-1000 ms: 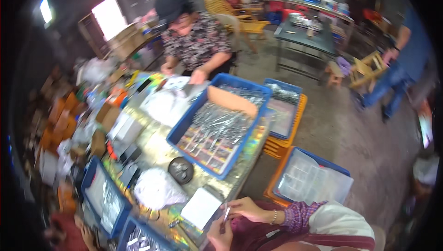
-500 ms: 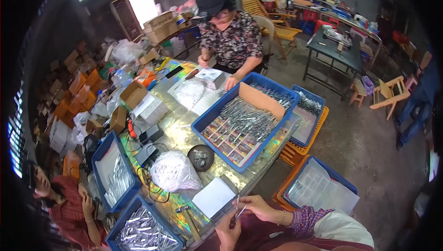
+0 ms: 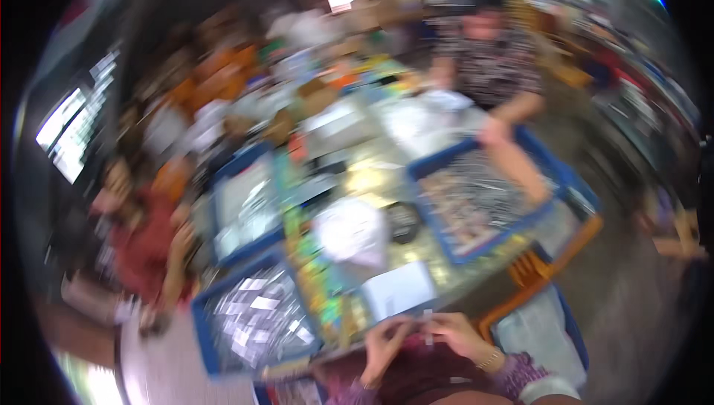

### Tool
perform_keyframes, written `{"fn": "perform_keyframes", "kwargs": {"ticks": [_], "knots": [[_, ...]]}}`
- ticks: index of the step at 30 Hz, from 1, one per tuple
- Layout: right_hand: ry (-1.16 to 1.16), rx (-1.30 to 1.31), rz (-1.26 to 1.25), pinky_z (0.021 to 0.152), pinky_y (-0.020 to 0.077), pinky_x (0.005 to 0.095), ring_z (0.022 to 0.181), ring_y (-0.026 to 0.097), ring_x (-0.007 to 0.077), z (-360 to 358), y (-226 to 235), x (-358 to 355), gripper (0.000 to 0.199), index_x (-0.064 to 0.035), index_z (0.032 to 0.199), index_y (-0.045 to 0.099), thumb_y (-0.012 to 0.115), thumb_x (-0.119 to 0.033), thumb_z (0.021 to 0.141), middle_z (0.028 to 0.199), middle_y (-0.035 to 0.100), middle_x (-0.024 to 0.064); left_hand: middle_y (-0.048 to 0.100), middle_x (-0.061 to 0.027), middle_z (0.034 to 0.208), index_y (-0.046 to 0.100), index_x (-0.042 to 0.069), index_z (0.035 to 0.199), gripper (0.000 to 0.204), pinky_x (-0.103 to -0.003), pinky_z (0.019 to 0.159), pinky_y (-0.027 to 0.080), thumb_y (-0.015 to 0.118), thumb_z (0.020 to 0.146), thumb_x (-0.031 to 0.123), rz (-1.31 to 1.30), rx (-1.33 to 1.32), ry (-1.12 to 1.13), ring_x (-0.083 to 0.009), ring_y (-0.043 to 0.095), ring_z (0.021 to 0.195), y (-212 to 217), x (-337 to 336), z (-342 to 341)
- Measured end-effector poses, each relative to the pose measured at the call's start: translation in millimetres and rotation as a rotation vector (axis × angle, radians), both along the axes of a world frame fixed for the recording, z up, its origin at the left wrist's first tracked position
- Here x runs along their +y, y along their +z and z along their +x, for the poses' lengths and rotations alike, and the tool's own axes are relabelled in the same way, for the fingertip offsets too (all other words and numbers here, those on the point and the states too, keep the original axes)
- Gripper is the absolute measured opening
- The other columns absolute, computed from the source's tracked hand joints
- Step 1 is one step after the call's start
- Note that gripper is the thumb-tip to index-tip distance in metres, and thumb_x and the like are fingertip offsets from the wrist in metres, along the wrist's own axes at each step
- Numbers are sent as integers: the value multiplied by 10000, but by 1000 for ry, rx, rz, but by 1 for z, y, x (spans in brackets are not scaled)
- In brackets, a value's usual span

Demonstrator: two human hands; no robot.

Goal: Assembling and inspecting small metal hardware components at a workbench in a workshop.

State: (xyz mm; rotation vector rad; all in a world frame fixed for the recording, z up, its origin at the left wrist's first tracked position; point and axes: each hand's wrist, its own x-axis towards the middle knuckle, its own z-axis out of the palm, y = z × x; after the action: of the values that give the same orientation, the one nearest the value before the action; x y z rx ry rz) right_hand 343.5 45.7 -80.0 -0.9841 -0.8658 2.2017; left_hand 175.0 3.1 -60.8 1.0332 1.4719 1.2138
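The view is smeared by motion. Both of my hands are close together at the table's near edge, above a dark red apron [image 3: 416,379]. My left hand [image 3: 383,347] is closed in a pinch; what its fingers hold, if anything, is too blurred to make out. Beside it, my right hand [image 3: 460,336], with a bracelet at the wrist, pinches a small pale, thin piece [image 3: 428,325]. Just beyond the hands a white sheet or flat pad [image 3: 399,290] lies on the table.
Left of my hands stands a blue tray [image 3: 204,338] of shiny strips, with another blue tray [image 3: 218,219] behind it. A bulging white bag [image 3: 349,230] and a dark round dish [image 3: 404,223] sit mid-table. Across, a person [image 3: 487,63] reaches to a large blue tray [image 3: 454,252].
My view has swung left, so the table and people appear further right. My hands have drawn level with each other; the thin metal pieces that stood up between them no longer show clearly.
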Motion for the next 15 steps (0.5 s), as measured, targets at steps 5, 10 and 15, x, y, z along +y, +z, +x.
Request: {"fn": "perform_keyframes", "kwargs": {"ticks": [5,10,15], "knots": [[-119,-32,-8,628,550,285,650,623,180,11,-9,-8,236,58,1002,593,601,-110,837,776,609,85,584,27,847,602,26,903,66,-190,632,427,597,837,23,220,-65,-134,-36,517,756,-32,18,-1],[-53,1,-54,578,547,278,608,618,165,-1,-21,-23,176,44,988,602,577,-56,846,745,607,74,569,40,780,606,23,913,71,-182,592,401,599,849,54,68,-309,-94,-22,489,685,-25,-5,-5],[-28,-11,-37,569,547,284,599,618,171,0,-26,-16,163,42,977,609,569,-34,838,747,614,83,584,32,779,616,12,977,149,-180,582,397,596,857,98,44,-294,-130,-21,481,662,-28,2,-3]]}}
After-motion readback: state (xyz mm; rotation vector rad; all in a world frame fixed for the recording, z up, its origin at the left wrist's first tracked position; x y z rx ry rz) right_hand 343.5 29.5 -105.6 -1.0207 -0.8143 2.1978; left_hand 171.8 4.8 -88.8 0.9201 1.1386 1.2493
